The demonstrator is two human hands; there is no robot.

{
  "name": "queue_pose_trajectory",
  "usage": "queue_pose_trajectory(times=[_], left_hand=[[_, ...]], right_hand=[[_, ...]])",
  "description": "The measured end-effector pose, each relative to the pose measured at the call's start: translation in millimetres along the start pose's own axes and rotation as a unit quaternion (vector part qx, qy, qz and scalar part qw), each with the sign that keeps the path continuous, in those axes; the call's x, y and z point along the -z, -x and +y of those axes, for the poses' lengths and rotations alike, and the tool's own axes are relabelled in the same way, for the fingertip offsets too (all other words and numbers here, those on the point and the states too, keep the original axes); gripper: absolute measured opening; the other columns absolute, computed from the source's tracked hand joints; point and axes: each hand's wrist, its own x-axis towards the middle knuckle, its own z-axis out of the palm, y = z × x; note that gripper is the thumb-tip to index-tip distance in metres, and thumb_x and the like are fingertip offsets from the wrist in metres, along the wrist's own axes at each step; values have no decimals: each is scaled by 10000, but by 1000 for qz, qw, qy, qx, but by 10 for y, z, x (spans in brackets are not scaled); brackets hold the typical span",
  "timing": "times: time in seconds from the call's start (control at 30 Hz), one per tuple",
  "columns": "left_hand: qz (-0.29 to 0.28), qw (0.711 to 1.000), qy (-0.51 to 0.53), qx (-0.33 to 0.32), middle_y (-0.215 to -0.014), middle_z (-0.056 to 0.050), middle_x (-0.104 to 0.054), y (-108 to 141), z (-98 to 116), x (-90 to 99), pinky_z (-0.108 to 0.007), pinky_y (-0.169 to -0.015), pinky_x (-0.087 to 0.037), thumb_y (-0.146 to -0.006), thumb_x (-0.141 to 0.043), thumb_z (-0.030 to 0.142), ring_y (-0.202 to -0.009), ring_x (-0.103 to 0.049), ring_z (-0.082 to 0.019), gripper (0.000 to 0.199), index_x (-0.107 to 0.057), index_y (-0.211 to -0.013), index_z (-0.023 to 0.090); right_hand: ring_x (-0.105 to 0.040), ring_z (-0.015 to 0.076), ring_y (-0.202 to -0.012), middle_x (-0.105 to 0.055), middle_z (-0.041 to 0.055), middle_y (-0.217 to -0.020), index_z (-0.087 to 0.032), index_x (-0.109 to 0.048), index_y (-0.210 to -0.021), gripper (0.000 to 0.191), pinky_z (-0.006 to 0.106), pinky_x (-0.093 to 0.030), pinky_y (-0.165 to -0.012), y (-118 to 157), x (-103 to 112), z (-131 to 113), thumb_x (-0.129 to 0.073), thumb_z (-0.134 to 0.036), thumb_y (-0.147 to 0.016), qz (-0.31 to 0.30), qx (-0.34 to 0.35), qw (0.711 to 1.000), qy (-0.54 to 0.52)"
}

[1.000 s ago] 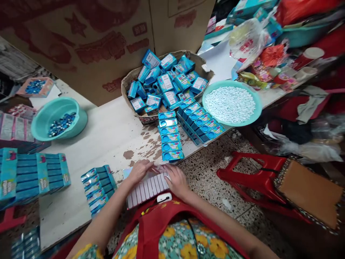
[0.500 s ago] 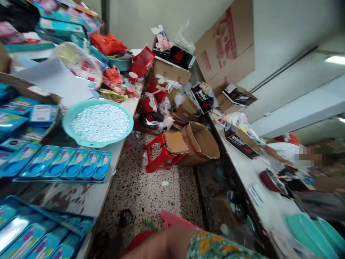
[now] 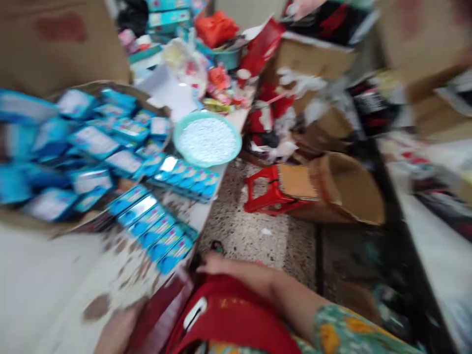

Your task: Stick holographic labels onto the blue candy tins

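Note:
My right hand point(image 3: 212, 263) is stretched out at the table's front edge, beside a dark object; blur hides how its fingers are set. At the bottom left my left hand point(image 3: 121, 327) is smeared by motion, against a dark red sheet-like thing point(image 3: 164, 307). Red cloth point(image 3: 228, 314) with a white oval-edged opening lies over my front, between my arms. Blue packages point(image 3: 155, 228) stand in a row on the table left of my right hand. Behind them is another row of blue packages point(image 3: 188, 177), next to a green basin point(image 3: 207, 162) of small white pieces.
A big carton point(image 3: 147, 105) of blue boxes fills the left. A red stool point(image 3: 261, 191) with a tan seat and an open cardboard box point(image 3: 354, 191) stand on the speckled floor. Another table point(image 3: 424, 221) runs along the right.
The view has swung left and down, so the basin and stool sit further right. The carton shows more fully. My right forearm now reaches to the table edge, and my left hand has appeared.

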Motion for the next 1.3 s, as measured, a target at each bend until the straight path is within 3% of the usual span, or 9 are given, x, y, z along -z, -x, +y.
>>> queue_pose_trajectory(times=[0.1, 0.27, 0.43, 0.53, 0.63, 0.77, 0.87, 1.0, 1.3], left_hand=[[-6, 993, -12, 119, -986, -53, -693, 135, -168, 8, -298, -760, -459, -919, -353, 304, -952, -635, -227, 271, -597, -1036, 284], [-3, 993, -6, 119, -943, -92, -690, 14, -203, 93, -267, -699, -406, -909, -324, 326, -864, -630, -209, 301, -583, -1001, 204], [50, 992, 39, 106, -890, -82, -683, -98, 32, -32, -256, -664, -378, -928, -286, 411, -806, -612, -191, 391, -610, -980, 199], [84, 987, 78, 114, -905, -63, -685, -105, 95, -129, -251, -669, -376, -926, -305, 428, -812, -608, -182, 385, -612, -1040, 226], [100, 985, 77, 115, -920, -72, -682, -99, 134, -157, -253, -679, -373, -918, -330, 406, -832, -601, -182, 368, -633, -981, 208], [96, 989, 65, 88, -891, -78, -675, -108, 194, -128, -256, -684, -368, -906, -342, 359, -816, -589, -180, 352, -648, -876, 188], [97, 989, 80, 81, -842, -68, -667, -138, 197, -113, -258, -644, -355, -898, -343, 372, -749, -570, -169, 359, -644, -843, 184], [92, 984, 123, 93, -795, -51, -658, -187, 113, -100, -261, -618, -349, -874, -368, 373, -707, -552, -161, 344, -642, -813, 174], [79, 985, 143, 59, -818, -48, -658, -232, -57, -99, -257, -660, -381, -868, -379, 346, -728, -558, -157, 319, -636, -829, 161]], right_hand=[[-625, 190, -735, -655, -11, -662, -190, -562, -561, 305, 294, -492, -743, -201, -305, 200, -801, -362, -479, -139, -20, 985, 98], [-630, 224, -876, -698, 77, -937, -170, -660, -864, 238, 352, -474, -817, -147, -508, 325, -616, -373, -750, -238, 15, 949, 205], [-628, 243, -868, -694, 93, -918, -175, -668, -866, 222, 372, -461, -812, 78, -508, 77, -586, -370, -798, -228, 35, 926, 299], [-623, 219, -882, -684, 69, -939, -213, -658, -926, 232, 344, -463, -816, 180, -540, -206, -499, -373, -874, -251, 142, 897, 335], [-578, 234, -1037, -606, 112, -1166, -204, -545, -1203, 340, 342, -466, -861, 256, -647, -407, -471, -333, -897, -271, 274, 840, 383], [-596, 258, -948, -531, 171, -1239, -175, -395, -1346, 515, 350, -507, -750, 262, -797, -415, -525, -323, -870, -258, 301, 757, 520], [-573, 257, -960, -518, 153, -1262, -203, -309, -1400, 596, 356, -503, -769, 216, -814, -321, -546, -301, -862, -255, 334, 719, 553], [-521, 274, -1046, -496, 142, -1292, -218, -270, -1422, 621, 386, -476, -835, 206, -746, -218, -541, -261, -865, -259, 365, 702, 553], [-473, 244, -1081, -528, 109, -1256, -192, -595, -1070, 236, 349, -420, -859, 277, -793, -235, -415, -201, -918, -237, 417, 698, 532]])
